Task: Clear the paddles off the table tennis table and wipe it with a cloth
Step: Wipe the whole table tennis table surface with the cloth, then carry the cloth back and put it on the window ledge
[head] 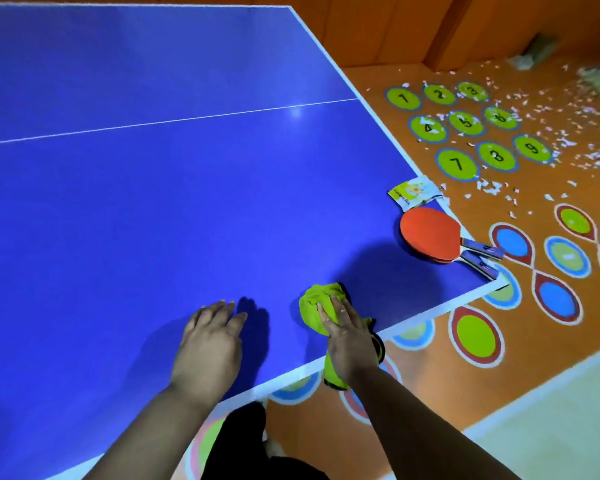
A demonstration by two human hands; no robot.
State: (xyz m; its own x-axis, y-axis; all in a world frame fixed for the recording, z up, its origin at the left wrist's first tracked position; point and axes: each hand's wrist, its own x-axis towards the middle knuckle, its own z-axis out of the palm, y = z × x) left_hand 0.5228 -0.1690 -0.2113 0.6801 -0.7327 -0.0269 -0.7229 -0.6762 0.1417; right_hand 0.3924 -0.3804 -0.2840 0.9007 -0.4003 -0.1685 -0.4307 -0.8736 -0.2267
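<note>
The blue table tennis table (pixel 153 202) fills the left and middle of the head view. Two red paddles (pixel 430 235) lie stacked at its near right corner, handles pointing off the edge. A crumpled green cloth (pixel 314 304) sits on the table near the front edge, part of it hanging over. My right hand (pixel 347 336) presses flat on the cloth, fingers mostly straight. My left hand (pixel 210 344) rests flat on the bare table surface to the left of the cloth, holding nothing.
A small yellow-green packet (pixel 413 195) lies at the right edge just beyond the paddles. The orange floor (pixel 551 188) to the right has numbered green circles, coloured rings and scattered paper scraps. A white line (pixel 153 123) crosses the table.
</note>
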